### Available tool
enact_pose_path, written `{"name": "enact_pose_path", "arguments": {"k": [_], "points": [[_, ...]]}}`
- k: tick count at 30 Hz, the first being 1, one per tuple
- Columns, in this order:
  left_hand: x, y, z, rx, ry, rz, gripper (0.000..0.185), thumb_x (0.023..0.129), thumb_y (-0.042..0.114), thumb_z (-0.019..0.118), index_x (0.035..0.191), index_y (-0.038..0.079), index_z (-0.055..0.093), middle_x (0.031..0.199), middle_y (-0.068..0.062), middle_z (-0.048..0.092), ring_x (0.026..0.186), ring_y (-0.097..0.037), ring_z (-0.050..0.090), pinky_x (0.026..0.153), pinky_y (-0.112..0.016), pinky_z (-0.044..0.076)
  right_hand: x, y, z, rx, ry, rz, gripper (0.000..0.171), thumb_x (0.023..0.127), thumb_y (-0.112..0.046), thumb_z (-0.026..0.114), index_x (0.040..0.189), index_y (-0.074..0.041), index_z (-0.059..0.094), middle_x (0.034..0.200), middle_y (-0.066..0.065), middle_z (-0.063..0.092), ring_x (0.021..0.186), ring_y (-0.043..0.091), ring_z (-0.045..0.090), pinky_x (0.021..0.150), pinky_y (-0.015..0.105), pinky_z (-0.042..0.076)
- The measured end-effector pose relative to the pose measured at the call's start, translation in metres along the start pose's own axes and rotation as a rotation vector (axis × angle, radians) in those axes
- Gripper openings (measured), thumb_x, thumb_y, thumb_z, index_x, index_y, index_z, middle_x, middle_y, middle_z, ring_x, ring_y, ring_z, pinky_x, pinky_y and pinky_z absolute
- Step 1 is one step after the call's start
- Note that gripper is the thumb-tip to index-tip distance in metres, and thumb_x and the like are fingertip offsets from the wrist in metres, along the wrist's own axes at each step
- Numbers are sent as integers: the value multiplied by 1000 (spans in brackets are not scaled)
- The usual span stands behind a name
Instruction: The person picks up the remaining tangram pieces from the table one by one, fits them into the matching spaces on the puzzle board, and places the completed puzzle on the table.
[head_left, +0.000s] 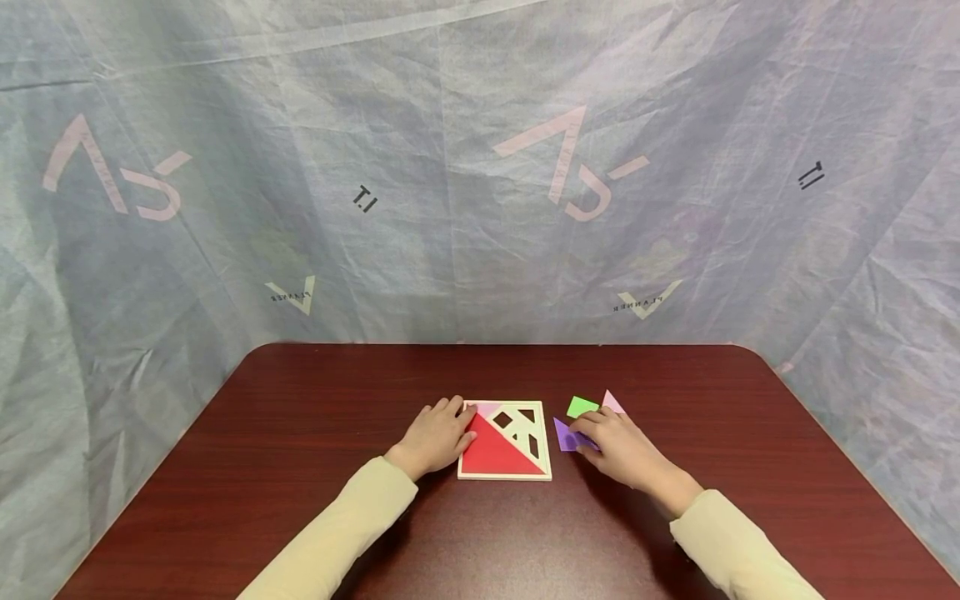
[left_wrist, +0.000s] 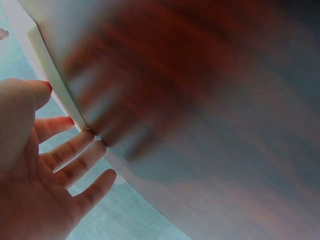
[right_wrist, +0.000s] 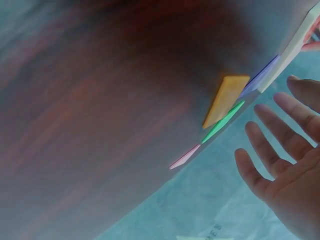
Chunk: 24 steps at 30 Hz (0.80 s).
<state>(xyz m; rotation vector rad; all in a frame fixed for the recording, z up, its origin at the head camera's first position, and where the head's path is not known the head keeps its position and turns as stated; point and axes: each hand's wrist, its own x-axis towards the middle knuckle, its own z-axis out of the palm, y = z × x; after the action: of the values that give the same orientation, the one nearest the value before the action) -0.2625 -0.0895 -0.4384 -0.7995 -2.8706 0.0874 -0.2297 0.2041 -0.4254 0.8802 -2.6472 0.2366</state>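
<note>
Steadying the square wooden puzzle tray (head_left: pixel 544 440) with flat left hand (head_left: pixel 435 437); covering part of the purple triangle piece (head_left: pixel 564 433) under spread right hand (head_left: pixel 617 442), contact unclear.

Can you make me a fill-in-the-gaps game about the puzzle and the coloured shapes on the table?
1. The biggest piece in the square white puzzle tray is coloured ____.
2. The left hand rests on the tray's ____ edge.
3. The right hand touches a flat ____ triangle.
4. The small square piece is coloured ____.

Missing words: red, left, purple, green
</note>
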Motion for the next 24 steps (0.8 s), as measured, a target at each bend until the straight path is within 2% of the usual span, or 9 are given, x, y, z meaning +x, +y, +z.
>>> {"name": "enact_pose_path", "arguments": {"k": [8, 17, 24], "points": [[0, 0, 0, 0, 5, 2, 44, 92, 37, 48, 129, 13, 52, 119, -10, 51, 107, -24, 50, 85, -41, 44, -10, 10, -4, -8, -33, 72, 20, 75, -16, 72, 95, -14, 68, 95, 0, 65, 90, 22, 56, 69, 37, 41], [-1, 0, 0, 5, 1, 1, 44, 92, 37, 48, 130, 14, 51, 120, -10, 50, 108, -24, 50, 86, -41, 44, -19, 18, -9, -15, -40, 91, 24, 72, -15, 74, 96, -14, 68, 96, 0, 65, 83, 19, 53, 65, 33, 38], [-1, 1, -1, 11, 1, 4, 44, 93, 37, 48, 130, 13, 51, 121, -10, 50, 108, -24, 50, 85, -41, 45, -24, 22, -11, -24, -55, 114, 24, 72, -16, 75, 95, -13, 67, 94, 0, 64, 85, 20, 54, 66, 34, 39]]}}
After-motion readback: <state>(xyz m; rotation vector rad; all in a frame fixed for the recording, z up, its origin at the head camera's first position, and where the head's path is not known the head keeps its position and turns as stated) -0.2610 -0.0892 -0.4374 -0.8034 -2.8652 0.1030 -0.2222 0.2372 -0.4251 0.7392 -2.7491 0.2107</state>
